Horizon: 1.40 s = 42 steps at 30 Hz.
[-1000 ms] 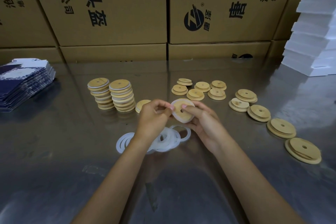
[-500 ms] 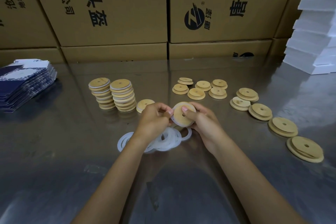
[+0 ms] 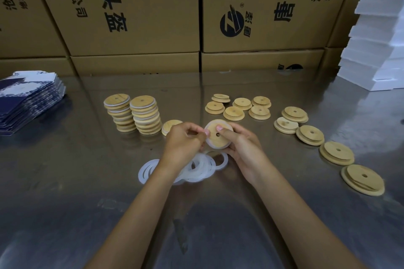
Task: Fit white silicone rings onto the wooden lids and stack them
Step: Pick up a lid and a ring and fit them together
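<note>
A round wooden lid (image 3: 218,137) with a centre hole is held above the steel table, with a white silicone ring around its rim. My right hand (image 3: 242,148) cups it from the right, thumb pressing near the hole. My left hand (image 3: 184,144) pinches the lid's left edge. Below the hands lies a pile of loose white rings (image 3: 196,168). Two stacks of ringed lids (image 3: 133,116) stand to the left, with one single lid (image 3: 169,125) beside them, partly hidden by my left hand.
Several bare wooden lids (image 3: 238,107) lie behind the hands, and more (image 3: 336,153) trail off to the right front. Blue printed cartons (image 3: 26,98) are stacked at the far left, white foam slabs (image 3: 376,50) at the far right. Cardboard boxes (image 3: 135,17) wall the back.
The lid has tilted flatter toward me, showing its hole. My fingers have worked round its rim; both hands stay in place.
</note>
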Motion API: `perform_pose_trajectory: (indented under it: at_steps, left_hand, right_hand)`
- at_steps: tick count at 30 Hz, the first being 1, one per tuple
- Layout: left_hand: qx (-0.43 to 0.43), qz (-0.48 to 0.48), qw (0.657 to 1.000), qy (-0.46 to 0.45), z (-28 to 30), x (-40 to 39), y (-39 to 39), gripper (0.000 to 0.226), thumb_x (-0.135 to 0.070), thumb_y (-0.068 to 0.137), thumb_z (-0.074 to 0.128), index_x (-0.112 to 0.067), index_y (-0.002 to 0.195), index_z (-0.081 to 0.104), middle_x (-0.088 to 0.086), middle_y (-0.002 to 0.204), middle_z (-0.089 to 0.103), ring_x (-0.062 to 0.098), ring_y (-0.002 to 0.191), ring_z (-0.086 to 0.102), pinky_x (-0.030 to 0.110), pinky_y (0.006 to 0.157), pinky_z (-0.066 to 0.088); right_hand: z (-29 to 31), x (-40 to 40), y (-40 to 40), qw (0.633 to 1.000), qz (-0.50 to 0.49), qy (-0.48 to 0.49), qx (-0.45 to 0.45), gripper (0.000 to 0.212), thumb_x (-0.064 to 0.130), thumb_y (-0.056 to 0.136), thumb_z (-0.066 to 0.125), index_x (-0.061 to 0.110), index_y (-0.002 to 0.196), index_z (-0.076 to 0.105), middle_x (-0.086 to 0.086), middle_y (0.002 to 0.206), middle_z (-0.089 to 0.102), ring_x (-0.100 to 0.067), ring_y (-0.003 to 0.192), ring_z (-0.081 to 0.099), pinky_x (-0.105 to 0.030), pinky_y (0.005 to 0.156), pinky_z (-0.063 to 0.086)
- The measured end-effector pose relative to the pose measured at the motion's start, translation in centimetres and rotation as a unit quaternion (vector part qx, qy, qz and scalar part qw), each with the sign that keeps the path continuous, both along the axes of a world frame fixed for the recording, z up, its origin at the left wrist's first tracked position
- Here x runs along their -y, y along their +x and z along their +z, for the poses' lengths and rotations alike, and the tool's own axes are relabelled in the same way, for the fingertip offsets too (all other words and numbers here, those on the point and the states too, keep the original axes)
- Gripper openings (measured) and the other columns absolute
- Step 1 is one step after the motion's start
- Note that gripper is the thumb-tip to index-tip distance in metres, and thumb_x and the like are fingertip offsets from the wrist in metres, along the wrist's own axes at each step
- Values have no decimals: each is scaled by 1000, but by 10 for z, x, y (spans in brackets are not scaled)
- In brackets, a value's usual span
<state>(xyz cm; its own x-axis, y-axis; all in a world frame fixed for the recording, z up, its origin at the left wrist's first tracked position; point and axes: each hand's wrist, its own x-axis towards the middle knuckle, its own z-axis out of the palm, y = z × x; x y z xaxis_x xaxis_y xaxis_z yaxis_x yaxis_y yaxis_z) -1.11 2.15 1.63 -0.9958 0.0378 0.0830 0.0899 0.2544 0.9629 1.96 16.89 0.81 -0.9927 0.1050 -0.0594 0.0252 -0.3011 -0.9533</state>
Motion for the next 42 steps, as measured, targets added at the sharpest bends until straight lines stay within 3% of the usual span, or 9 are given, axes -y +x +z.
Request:
perform_pose_trajectory:
  at_steps: [6, 11, 16, 21, 23, 28, 32, 36, 42]
  left_hand:
    - [-30, 2, 998, -47, 0, 2, -3, 9, -13, 90, 66, -18, 83, 69, 0, 79, 73, 17, 79, 71, 39, 82, 58]
    - [-111, 18, 987, -113, 0, 2, 0, 16, -14, 91, 62, -24, 80, 67, -13, 70, 66, -4, 64, 61, 11, 55, 45]
    - [-146, 8, 971, -191, 4, 4, 2, 15, -13, 92, 55, -23, 84, 63, -12, 77, 63, 4, 70, 58, 15, 53, 43]
    - [-197, -10, 949, -247, 2, 2, 7, 11, -13, 95, 50, -18, 92, 59, -12, 81, 56, 5, 71, 53, 15, 54, 33]
    - [-192, -22, 955, -227, 2, 0, 8, 10, -14, 96, 51, -17, 93, 60, -11, 82, 59, 7, 74, 56, 16, 57, 38]
    - [-77, -28, 993, -83, 7, 3, 3, 13, -15, 93, 61, -23, 86, 68, -4, 81, 71, 14, 79, 68, 32, 76, 55]
    - [-46, -39, 997, -58, 5, 3, 2, 12, -15, 92, 64, -23, 84, 69, -4, 80, 71, 16, 81, 69, 36, 83, 57]
    - [-18, -41, 998, -39, 3, 3, 2, 9, -19, 90, 67, -23, 82, 70, -2, 78, 72, 18, 81, 69, 40, 85, 57]
    - [-28, -44, 998, -44, 1, 2, 1, 14, -15, 92, 64, -21, 81, 68, -2, 76, 70, 17, 77, 66, 45, 88, 56]
  right_hand:
    - [0, 0, -1, 1000, -7, 6, 7, 25, 8, 92, 66, 0, 116, 69, -25, 115, 71, -37, 107, 70, -43, 94, 57]
    - [-1, 0, -1, 995, 29, 97, 11, 19, 14, 93, 68, 10, 110, 75, -18, 110, 74, -31, 104, 71, -46, 99, 53]
    - [0, -1, -1, 988, 28, 150, -39, 16, 11, 94, 67, 18, 105, 76, -5, 99, 76, -14, 89, 68, -24, 74, 54]
    - [1, -7, -1, 991, 34, 127, -27, 18, 13, 96, 64, 10, 111, 74, -15, 111, 74, -24, 99, 68, -38, 88, 54]
    - [2, -9, 0, 993, 36, 108, -22, 20, 13, 96, 63, 9, 112, 74, -16, 112, 74, -23, 99, 68, -39, 90, 55]
    - [5, -10, 1, 996, 42, 76, -13, 21, 14, 97, 62, 11, 115, 73, -17, 114, 73, -23, 97, 68, -41, 90, 57]
    - [3, -10, 0, 997, 26, 71, -17, 21, 14, 97, 62, 8, 116, 71, -16, 109, 74, -19, 91, 68, -29, 75, 57]
    - [3, -10, -1, 998, 19, 55, -22, 22, 14, 96, 64, 8, 116, 71, -7, 100, 74, -16, 91, 68, -34, 81, 57]
    - [2, -10, -4, 997, 11, 73, 2, 22, 16, 91, 71, 6, 110, 72, -11, 95, 73, -23, 88, 68, -48, 92, 56]
